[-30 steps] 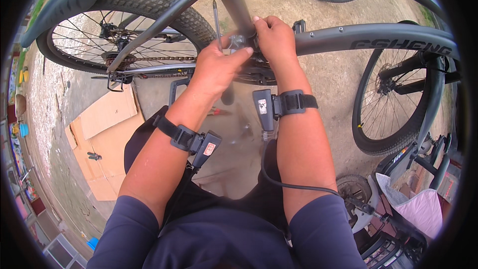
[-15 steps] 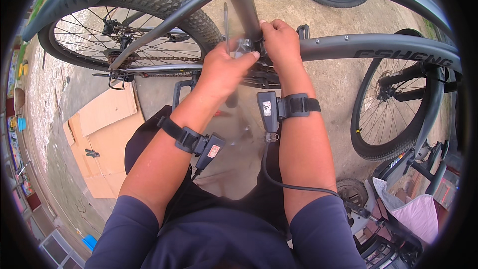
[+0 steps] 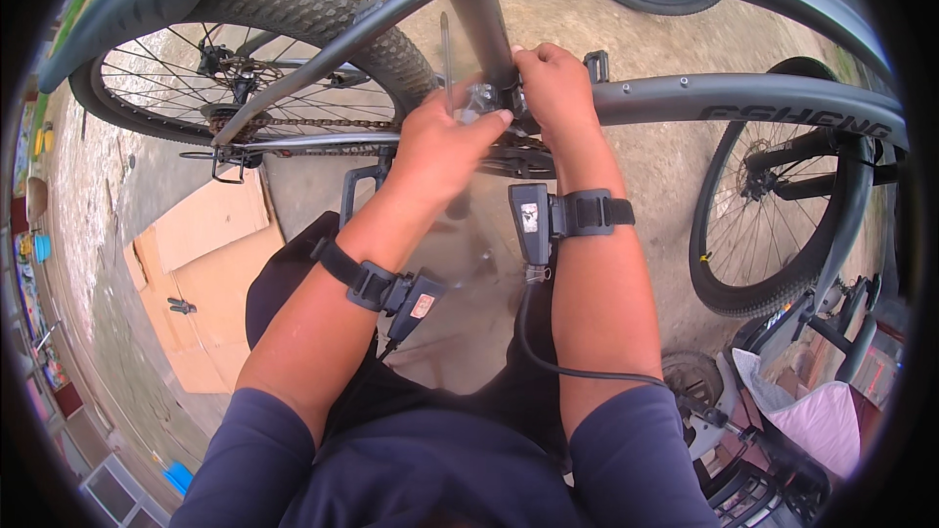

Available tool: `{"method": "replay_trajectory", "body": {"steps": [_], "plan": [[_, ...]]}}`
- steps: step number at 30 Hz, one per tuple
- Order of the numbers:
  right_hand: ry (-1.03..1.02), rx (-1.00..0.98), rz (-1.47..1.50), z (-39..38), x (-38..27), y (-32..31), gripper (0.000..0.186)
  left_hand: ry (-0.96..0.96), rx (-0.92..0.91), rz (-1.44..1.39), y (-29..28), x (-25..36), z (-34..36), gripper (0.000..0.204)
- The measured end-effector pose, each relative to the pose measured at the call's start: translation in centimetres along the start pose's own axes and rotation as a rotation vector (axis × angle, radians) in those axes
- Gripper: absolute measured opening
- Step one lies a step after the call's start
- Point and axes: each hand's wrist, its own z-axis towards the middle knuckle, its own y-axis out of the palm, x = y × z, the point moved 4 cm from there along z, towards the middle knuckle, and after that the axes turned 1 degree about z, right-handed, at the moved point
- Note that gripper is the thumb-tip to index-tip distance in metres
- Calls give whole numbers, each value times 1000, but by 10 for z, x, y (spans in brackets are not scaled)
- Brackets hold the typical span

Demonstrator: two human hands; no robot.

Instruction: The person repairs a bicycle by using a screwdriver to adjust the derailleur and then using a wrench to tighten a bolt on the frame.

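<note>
Barely shifted, left hand (image 3: 442,144) clasps thin tool (image 3: 446,51), right hand (image 3: 556,88) curls at bicycle (image 3: 675,101), grip unclear, over concrete (image 3: 650,47).

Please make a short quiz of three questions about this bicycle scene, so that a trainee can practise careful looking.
1. Which hand holds the screwdriver?
2. True or false: the cardboard lies at the right side of the picture.
3. What do the fingers of the right hand touch?
A) The rear tyre
B) The seat tube, near its lower end
C) The mudguard

Key:
1. The left hand; the shaft points up past it.
2. False; it lies at the left.
3. B.
</note>
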Motion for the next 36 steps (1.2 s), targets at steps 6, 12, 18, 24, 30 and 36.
{"method": "replay_trajectory", "body": {"steps": [6,12,18,24,30,36], "plan": [[-57,-8,-116,0,4,-1,42,-36,-19,-74,3,10,-7,59],[-28,22,147,-4,14,-18,38,-31,-20,-76,5,7,-6,58],[-9,-12,189,-26,3,-37,38,-14,-4,-119,6,12,-9,56],[0,-77,227,-42,-3,-50,32,-30,74,-156,4,7,-8,56],[3,-272,192,-65,3,-56,26,-12,130,-159,3,8,-18,54],[-87,-610,-66,-103,6,-54,37,-3,224,-311,-2,16,-48,52]]}}
